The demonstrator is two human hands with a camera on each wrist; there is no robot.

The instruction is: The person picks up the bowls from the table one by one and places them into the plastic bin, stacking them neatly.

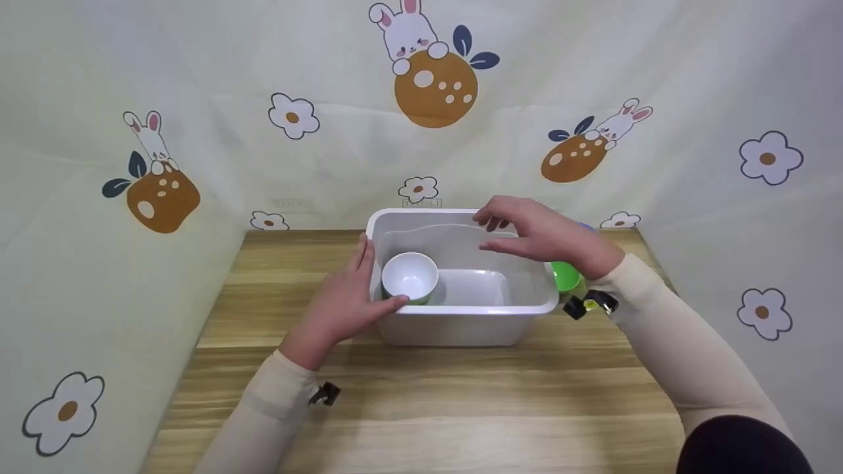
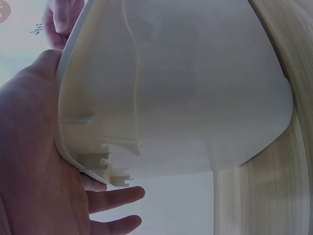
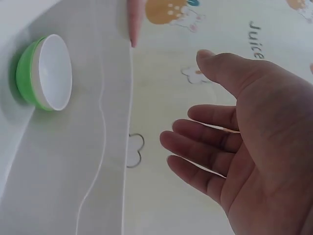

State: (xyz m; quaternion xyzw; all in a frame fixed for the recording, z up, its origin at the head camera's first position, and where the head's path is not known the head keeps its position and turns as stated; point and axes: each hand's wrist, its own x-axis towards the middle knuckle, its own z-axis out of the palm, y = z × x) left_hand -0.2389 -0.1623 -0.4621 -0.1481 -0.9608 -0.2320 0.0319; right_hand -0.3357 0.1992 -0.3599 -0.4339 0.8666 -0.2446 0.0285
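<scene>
A white plastic tub [image 1: 458,328] stands on the wooden table. Inside, against its left end, sits a white bowl [image 1: 410,275] with green [image 3: 24,76] around its outside; whether this is one bowl or two nested ones I cannot tell. My left hand [image 1: 342,299] rests on the tub's front left corner, thumb over the front rim and straight fingers along the left side. Over the tub's right part hovers my right hand [image 1: 543,230], its fingers relaxed and spread from the thumb, holding nothing. The right wrist view shows that hand apart from the tub wall.
Beside the tub's right end is a bright green object [image 1: 565,276], partly hidden by the tub and my right hand. A bit of something blue [image 1: 585,226] shows behind that hand. Patterned cloth walls [image 1: 329,171] enclose the wooden table [image 1: 428,408] at the back and sides.
</scene>
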